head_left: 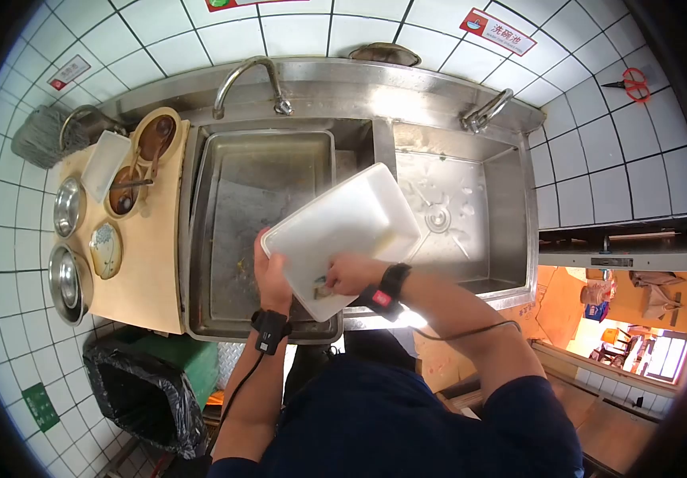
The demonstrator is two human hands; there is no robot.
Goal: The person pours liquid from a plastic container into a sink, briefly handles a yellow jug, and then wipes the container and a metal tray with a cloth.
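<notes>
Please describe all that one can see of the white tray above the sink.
The tray is white, rectangular and shallow, with rounded corners; it looks like plastic. It is held tilted over the metal sink, not touching it. The left hand grips its left edge, and the right hand rests on its lower part.

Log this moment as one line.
left hand: grips tray edge | right hand: on tray | tray: tilted over sink

left hand (272, 275): centre frame, fingers clamped, forearm upright | right hand (350, 275): just beside it, fingers curled, forearm from lower right
</notes>
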